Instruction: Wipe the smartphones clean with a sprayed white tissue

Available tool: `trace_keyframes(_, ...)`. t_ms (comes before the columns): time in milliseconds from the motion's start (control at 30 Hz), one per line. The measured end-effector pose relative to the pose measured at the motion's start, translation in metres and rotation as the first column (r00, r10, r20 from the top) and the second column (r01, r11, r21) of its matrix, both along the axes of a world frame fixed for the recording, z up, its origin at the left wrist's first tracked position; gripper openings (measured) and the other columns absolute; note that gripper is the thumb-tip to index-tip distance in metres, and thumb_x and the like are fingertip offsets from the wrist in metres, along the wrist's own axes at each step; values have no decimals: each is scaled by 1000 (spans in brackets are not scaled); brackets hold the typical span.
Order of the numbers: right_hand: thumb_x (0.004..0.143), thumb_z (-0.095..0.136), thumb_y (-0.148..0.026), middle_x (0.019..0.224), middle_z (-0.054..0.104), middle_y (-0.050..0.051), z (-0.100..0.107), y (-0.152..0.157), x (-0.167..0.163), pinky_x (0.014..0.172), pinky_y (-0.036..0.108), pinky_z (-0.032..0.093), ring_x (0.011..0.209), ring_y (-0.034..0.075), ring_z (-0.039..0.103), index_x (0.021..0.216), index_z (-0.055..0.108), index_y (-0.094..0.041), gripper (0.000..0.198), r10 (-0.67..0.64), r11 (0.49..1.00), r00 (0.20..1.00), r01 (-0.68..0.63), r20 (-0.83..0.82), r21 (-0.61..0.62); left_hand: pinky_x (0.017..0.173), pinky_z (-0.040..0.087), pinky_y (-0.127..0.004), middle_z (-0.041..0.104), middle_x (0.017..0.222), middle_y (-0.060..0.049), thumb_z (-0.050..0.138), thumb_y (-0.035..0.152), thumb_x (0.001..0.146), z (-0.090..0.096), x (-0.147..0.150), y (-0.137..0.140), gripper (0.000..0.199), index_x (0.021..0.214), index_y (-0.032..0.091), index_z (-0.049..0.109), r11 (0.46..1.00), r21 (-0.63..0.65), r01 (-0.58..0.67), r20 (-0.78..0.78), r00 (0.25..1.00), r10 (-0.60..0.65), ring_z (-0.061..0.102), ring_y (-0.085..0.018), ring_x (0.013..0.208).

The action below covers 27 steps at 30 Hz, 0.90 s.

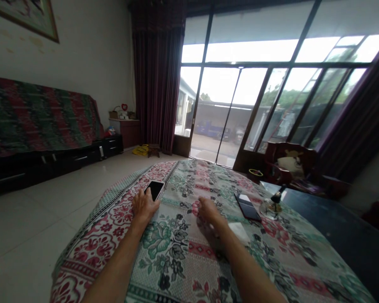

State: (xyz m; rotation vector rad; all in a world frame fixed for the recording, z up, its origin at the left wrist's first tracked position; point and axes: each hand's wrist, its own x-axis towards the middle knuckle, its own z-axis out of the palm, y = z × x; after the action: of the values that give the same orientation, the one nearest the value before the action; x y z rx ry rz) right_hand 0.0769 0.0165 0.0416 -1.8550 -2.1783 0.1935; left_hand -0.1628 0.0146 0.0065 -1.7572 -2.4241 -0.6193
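Note:
At the left part of the cloth-covered table, my left hand point(145, 207) is closed around the near end of a smartphone point(155, 190) with a dark screen and a pale edge. One fingertip lies over the screen. My right hand point(208, 210) is over the middle of the table with its fingers curled in; whatever they may hold is hidden. A white piece of paper or tissue point(239, 232) lies beside my right wrist. Farther right is a dark flat phone-like object point(248, 206), with a bright reflection on its far end.
A flowered cloth point(164, 240) covers the table. A clear glass vessel with a dark top point(271, 207) stands to the right, near a dark tabletop point(331, 227). Beyond are a wooden chair point(271, 155), glass doors point(230, 122), a curtain point(154, 84) and a low black cabinet point(50, 168).

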Motion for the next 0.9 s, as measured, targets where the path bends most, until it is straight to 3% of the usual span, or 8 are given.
trace_keyframes(100, 93, 38, -12, 116, 66, 5, -17, 7, -63, 91, 22, 44, 106, 14, 60, 128, 55, -19, 40, 112, 994, 984, -108, -140, 34, 91, 41, -43, 56, 120, -19, 51, 47, 80, -4, -3, 2, 65, 133, 11, 47, 1000, -6, -23, 17, 1000, 23, 55, -35, 109)
trace_keyframes(200, 92, 36, -17, 122, 64, 4, -37, 5, -118, 93, 26, 44, 111, 16, 58, 128, 56, -21, 41, 259, 966, 770, -221, -583, 138, 91, 41, -43, 56, 121, -20, 49, 50, 82, -6, -5, 1, 67, 134, 9, 45, 1000, 6, -18, 26, 999, 18, 54, -35, 111)
trace_keyframes(300, 93, 36, -26, 121, 64, 6, -54, 0, -145, 96, 30, 43, 113, 19, 57, 127, 57, -19, 40, 243, 969, 612, -195, -753, 155, 90, 41, -41, 56, 123, -19, 43, 39, 88, -8, -5, -1, 55, 134, 10, 46, 1000, 23, -7, 18, 1000, 6, 54, -34, 111)
trace_keyframes(500, 94, 34, -35, 134, 55, 11, -61, -6, -142, 107, 35, 34, 125, 20, 49, 131, 53, -13, 47, 218, 970, 543, -211, -811, 120, 87, 40, -42, 57, 118, -17, 44, 34, 88, -13, 3, -2, 51, 134, 13, 48, 995, 89, -33, -32, 999, 35, 55, -32, 105)
trace_keyframes(633, 92, 36, -35, 131, 57, 12, -61, -5, -139, 106, 34, 36, 123, 21, 51, 130, 54, -11, 48, 218, 971, 505, -199, -835, 133, 89, 38, -42, 56, 118, -16, 44, 33, 88, -16, 6, -1, 49, 133, 14, 50, 987, 160, -32, -63, 997, 43, 53, -32, 105)
trace_keyframes(900, 89, 40, -34, 118, 65, 9, -67, 0, -133, 99, 33, 42, 113, 22, 57, 122, 60, -14, 44, 183, 980, 347, -144, -920, 140, 88, 37, -42, 54, 115, -15, 51, 38, 85, -12, 15, -7, 48, 128, 16, 55, 959, 281, 22, -152, 988, 22, 50, -33, 104)
